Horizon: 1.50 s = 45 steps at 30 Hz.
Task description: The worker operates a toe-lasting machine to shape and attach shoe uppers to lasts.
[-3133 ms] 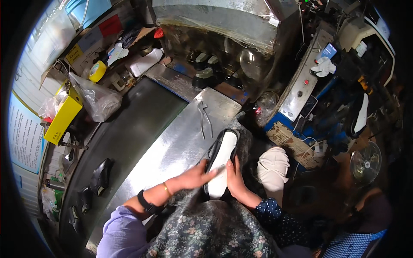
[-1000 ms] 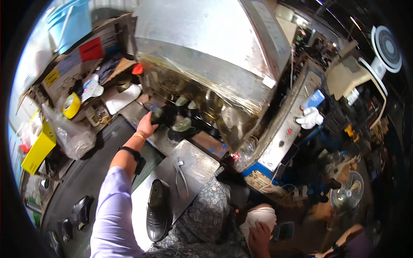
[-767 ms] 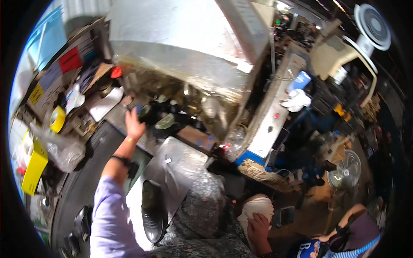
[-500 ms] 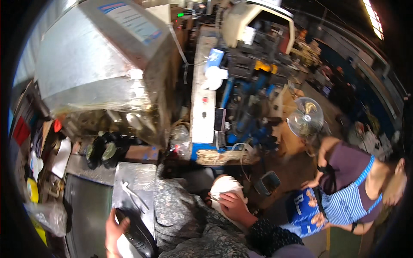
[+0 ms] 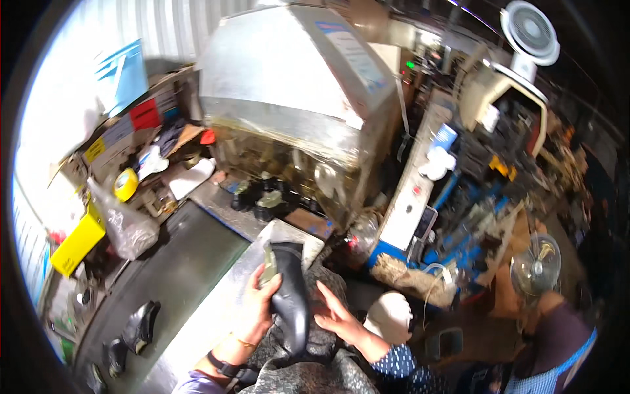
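Observation:
My left hand (image 5: pixel 258 305) grips a black shoe (image 5: pixel 291 295) from its left side and holds it over my lap, toe pointing down toward me. A pale green piece (image 5: pixel 269 264), perhaps part of a shoe last, shows at the shoe's opening by my left fingers. To the right of the shoe, my right hand (image 5: pixel 342 322) is open, fingers spread and apart from it. A pale metal plate (image 5: pixel 281 232) lies under and beyond the shoe. Right of my right wrist sits a white rounded bundle (image 5: pixel 388 316).
Several black shoes (image 5: pixel 139 326) rest on the dark conveyor belt (image 5: pixel 190 246) at left. More shoes (image 5: pixel 268 206) stand before a large metal hood (image 5: pixel 275 72). A yellow box (image 5: pixel 77 243) is far left. A fan (image 5: pixel 536 264) and a person's sleeve (image 5: pixel 550 338) are at right.
The view has swung left. My left hand has lifted the black shoe from beside the metal plate to above my lap. My right hand has come off the white bundle toward the shoe.

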Tool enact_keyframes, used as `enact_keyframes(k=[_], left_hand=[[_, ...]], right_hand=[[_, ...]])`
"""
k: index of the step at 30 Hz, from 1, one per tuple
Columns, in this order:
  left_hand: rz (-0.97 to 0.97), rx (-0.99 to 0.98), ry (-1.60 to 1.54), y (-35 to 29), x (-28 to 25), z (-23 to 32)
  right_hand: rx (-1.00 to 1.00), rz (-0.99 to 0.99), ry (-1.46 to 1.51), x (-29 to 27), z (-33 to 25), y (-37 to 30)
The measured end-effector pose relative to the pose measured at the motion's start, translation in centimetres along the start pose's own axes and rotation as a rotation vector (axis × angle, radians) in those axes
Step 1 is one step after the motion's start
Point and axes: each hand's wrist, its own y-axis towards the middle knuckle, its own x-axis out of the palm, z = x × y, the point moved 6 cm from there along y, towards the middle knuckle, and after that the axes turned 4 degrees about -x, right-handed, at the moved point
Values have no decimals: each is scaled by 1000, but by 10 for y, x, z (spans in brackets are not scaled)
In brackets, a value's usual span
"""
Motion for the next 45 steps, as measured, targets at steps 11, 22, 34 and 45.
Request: enact_keyframes(k=[11, 22, 34, 45], left_hand=[[-719, 236, 1248, -42, 42, -76], [-665, 567, 1312, -54, 20, -107], [-661, 636, 1381, -48, 30, -114], [-573, 477, 1236, -47, 7, -111]], right_hand=[[-426, 751, -529, -182, -226, -106], [-62, 1290, -1323, -358, -343, -100], [293, 1129, -1650, -360, -318, -96], [-16, 1236, -1651, -333, -310, -55]])
